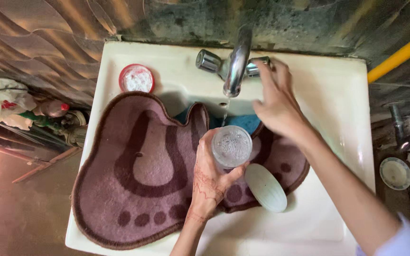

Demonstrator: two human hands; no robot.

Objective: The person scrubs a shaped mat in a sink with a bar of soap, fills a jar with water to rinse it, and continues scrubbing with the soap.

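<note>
1. Left hand (208, 182) grips a clear drinking glass (231, 147) from the side, fingers and thumb wrapped and clamped on its wall. Glass stands upright, mouth up, over the middle of the basin, directly below the tap spout (236, 64).
2. Thin stream of water (225, 113) falls from the spout toward the glass; bubbly water shows inside the glass.
3. Right hand (277, 102) reaches to the right-hand tap handle (258, 66), fingers close together and laid over it. Whether they are clamped tight on the handle cannot be told from this angle.
4. Left-hand tap handle (207, 60) stands free, untouched.
5. White washbasin (338, 95) carries a brown foot-shaped mat (138, 170) draped over its left and centre, partly hanging into the bowl. Blue cloth (245, 122) lies in the bowl beneath the mat's edge.
6. Pale oval soap (265, 187) rests on the mat just beside the left thumb, apart from the glass.
7. Small red-rimmed container with white contents (137, 78) sits on the basin's back-left ledge.
8. Yellow pipe (399, 56) runs along the wall at upper right; a small white dish (395, 173) lies off the basin to the right.
</note>
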